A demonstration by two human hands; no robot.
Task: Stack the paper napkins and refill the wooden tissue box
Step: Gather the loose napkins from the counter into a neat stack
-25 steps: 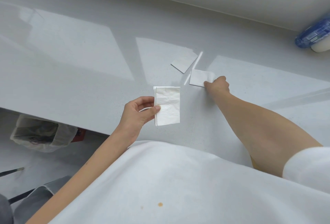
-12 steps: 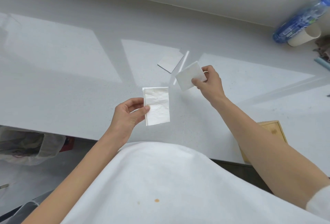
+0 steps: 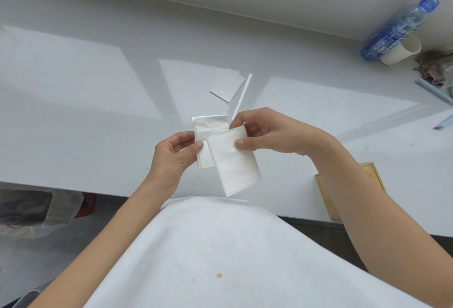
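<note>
My left hand (image 3: pixel 175 154) pinches a small stack of white folded napkins (image 3: pixel 208 126) by its left edge, held above the grey counter. My right hand (image 3: pixel 272 133) grips another folded white napkin (image 3: pixel 234 164) by its top corner; it hangs tilted and overlaps the front of the stack. One more folded napkin (image 3: pixel 226 87) lies flat on the counter beyond my hands. The wooden tissue box (image 3: pixel 327 193) sits at the counter's near edge on the right, mostly hidden behind my right forearm.
A white straw-like strip (image 3: pixel 241 95) lies beside the far napkin. At the back right are a blue plastic bottle (image 3: pixel 399 28), a paper cup (image 3: pixel 402 50), a crumpled grey cloth (image 3: pixel 432 65) and a pale blue stick (image 3: pixel 434 92). A bagged bin (image 3: pixel 31 209) stands on the floor left.
My right hand lifted a napkin off the counter and carried it back toward me, onto the stack in my left hand. The view shifted right, revealing the wooden box and bottle.
</note>
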